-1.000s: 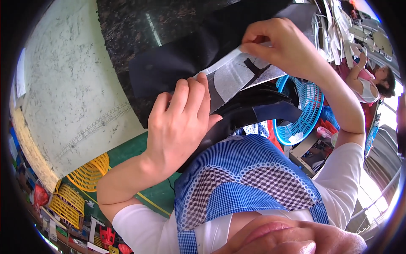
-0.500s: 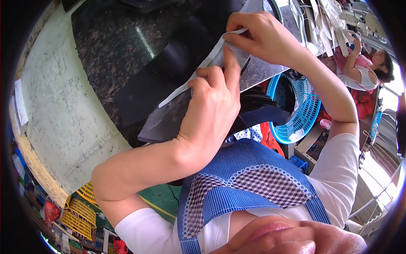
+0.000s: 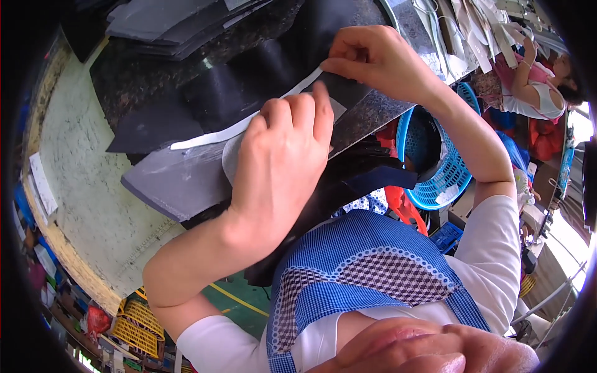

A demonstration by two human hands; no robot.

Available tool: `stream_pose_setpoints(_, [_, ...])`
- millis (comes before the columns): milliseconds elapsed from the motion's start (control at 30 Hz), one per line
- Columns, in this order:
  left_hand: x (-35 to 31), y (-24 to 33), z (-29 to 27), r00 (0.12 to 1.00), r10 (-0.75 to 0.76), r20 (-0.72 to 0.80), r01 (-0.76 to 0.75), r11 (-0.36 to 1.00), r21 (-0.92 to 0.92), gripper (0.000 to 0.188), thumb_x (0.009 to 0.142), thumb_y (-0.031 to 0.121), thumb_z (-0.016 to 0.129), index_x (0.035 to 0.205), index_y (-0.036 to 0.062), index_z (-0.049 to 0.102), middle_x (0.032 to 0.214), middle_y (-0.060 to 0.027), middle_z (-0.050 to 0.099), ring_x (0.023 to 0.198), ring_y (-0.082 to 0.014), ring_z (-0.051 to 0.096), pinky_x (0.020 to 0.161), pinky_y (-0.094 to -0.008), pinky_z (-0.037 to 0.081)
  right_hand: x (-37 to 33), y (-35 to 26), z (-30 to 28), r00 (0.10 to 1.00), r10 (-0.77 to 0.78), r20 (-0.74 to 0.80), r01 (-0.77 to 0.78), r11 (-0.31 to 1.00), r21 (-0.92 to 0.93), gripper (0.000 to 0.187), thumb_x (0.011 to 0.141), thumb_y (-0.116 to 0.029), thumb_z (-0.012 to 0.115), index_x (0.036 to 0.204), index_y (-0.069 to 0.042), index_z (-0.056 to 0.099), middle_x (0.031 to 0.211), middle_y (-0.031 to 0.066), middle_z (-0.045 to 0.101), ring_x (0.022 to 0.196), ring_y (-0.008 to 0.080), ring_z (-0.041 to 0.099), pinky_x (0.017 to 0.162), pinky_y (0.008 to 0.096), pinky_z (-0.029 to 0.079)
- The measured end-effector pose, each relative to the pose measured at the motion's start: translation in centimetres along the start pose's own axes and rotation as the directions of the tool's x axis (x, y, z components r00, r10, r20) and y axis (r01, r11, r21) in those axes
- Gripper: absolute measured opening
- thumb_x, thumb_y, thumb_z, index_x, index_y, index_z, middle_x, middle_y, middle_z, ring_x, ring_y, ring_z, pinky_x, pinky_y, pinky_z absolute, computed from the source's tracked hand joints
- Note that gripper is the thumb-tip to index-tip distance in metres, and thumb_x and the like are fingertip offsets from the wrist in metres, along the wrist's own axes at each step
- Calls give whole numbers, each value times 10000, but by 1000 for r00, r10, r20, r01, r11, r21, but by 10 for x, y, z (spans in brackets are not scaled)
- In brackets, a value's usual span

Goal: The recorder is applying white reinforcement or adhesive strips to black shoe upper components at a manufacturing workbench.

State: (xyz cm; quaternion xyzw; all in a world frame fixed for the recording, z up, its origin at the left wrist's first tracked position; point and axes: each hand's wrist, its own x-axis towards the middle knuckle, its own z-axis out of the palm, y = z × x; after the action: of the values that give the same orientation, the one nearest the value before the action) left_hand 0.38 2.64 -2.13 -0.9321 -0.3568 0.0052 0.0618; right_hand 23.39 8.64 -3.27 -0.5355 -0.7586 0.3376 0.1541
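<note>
Your dark stone worktop carries the black sheet, which overhangs its near edge. Your left hand lies palm-down on that sheet, wrist bent, fingers pressing the white strip flat. Your right hand, arm bent above the blue basket, pinches the strip's far end.

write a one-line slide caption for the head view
Left hand presses a white strip onto black sheet; right hand pinches its end.

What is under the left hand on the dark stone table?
The left hand presses a white strip onto grey and black sheet pieces. The part of the strip beneath the palm is covered.
</note>
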Motion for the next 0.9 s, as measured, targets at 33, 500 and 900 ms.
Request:
stream_pose_setpoints(33, [9, -2, 2, 1000, -21, 1, 21, 998, -67, 612, 822, 439, 774, 1258, 30, 648, 1012, -77, 586, 962, -189, 612, 785, -278, 534, 2, -1, -1, 1000, 4, -9, -4, 1000, 1, 242, 937, -227, 780, 977, -16, 670, 730, 29, 618, 653, 76, 543, 596, 273, 450])
stream_pose_setpoints(500, [33, -62, 16, 954, -278, -109, 190, 847, -497, 713, 846, 255, 815, 1453, 109, 470, 1284, -181, 614, 1131, -364, 641, 907, -435, 521, -43, 6, 31, 904, -402, -147, 262, 791, -552, 573, 850, -216, 775, 1370, -45, 607, 1030, 65, 554, 882, 224, 642, 676, 341, 579])
stream_pose_setpoints(900, [-1, 8, 14, 947, 125, -297, -164, 981, -108, 84, 882, 95, 610, 817, 43, 608, 1298, -233, 680, 1228, -334, 638, 1070, -472, 473, 24, -3, -54, 650, 584, 487, -754, 412, 512, 363, 978, -314, 704, 1064, 38, 731, 886, 71, 722, 655, 142, 649, 588, 272, 516])
